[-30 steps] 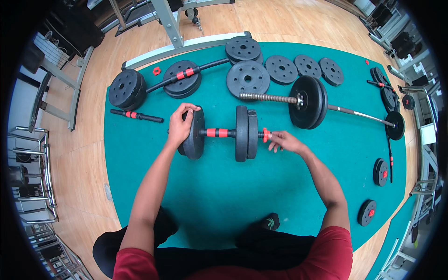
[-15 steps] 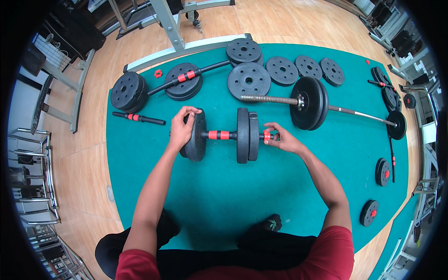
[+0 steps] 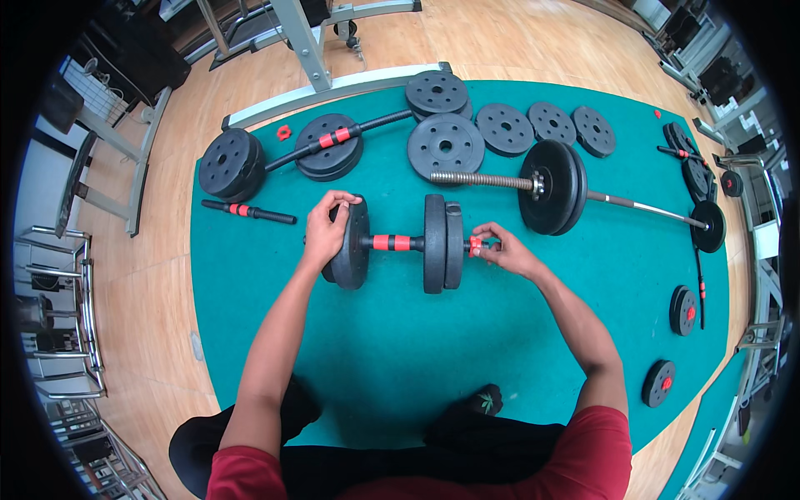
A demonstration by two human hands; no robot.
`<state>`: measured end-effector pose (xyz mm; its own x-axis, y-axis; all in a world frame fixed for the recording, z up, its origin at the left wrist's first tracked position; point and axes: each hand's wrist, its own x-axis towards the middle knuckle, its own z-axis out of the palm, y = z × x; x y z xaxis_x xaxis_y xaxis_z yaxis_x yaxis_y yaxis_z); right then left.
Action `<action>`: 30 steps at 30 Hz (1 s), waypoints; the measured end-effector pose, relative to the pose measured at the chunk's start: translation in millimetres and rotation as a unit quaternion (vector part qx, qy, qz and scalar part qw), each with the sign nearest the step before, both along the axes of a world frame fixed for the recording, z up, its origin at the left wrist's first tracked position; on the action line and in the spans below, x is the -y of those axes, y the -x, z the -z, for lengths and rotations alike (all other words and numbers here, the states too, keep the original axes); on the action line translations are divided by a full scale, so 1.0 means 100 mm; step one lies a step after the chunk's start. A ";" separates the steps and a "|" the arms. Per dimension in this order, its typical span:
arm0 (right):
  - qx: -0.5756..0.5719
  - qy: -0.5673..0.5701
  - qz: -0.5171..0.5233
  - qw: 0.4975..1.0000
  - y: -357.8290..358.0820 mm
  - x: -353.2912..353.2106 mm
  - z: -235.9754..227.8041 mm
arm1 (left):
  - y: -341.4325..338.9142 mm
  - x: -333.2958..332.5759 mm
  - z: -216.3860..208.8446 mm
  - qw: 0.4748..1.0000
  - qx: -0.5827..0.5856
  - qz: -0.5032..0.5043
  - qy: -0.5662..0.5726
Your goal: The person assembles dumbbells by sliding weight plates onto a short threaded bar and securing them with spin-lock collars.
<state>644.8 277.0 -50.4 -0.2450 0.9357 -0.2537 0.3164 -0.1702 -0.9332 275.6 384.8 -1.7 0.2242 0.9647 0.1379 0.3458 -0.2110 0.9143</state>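
A dumbbell lies crosswise on the green mat in front of me, its black bar (image 3: 392, 242) banded in red. Two black plates (image 3: 435, 250) sit on its right part, and more black plates (image 3: 356, 254) on its left. My left hand (image 3: 327, 232) grips the top and side of the left plates; the palm hides part of them and that end of the bar. On the bar's right end, just outside the plates, is a red star-shaped collar nut (image 3: 475, 247). The fingers and thumb of my right hand (image 3: 511, 252) are closed round it.
Behind it lie loose plates (image 3: 446, 146), a longer red-banded bar (image 3: 333, 137), a short bar (image 3: 248, 212) and a red nut (image 3: 283, 132). A loaded barbell (image 3: 552, 187) lies to the right. Two small plates (image 3: 659, 382) with red nuts are near the mat's right edge. A grey machine frame (image 3: 342, 90) borders the back.
My right fingers have shifted slightly round the red collar nut, which has turned a little. My left hand and the plates stay in place.
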 end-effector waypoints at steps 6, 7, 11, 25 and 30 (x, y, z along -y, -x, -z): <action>0.039 -0.020 0.040 0.998 0.09 0.07 -0.08 | 0.00 0.00 -0.01 1.000 -0.008 -0.016 -0.001; 0.035 -0.001 0.027 0.999 0.08 0.07 -0.07 | -0.01 0.01 -0.01 1.000 -0.013 -0.018 -0.002; 0.028 0.130 0.067 0.989 -0.01 -0.03 -0.06 | -0.01 -0.03 0.00 1.000 -0.012 -0.023 0.009; 0.065 -0.191 -0.043 0.978 0.15 -0.03 0.17 | -0.08 0.04 -0.04 0.996 -0.031 -0.086 0.011; 0.044 0.149 0.051 0.987 0.12 -0.14 0.04 | -0.08 0.06 -0.04 0.992 -0.046 -0.116 0.021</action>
<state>632.5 291.2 -54.4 -0.1177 0.8354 -0.5369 0.3608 -0.4677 -0.8069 283.1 378.6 2.6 0.0053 0.9962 0.0865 0.4632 -0.0791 0.8827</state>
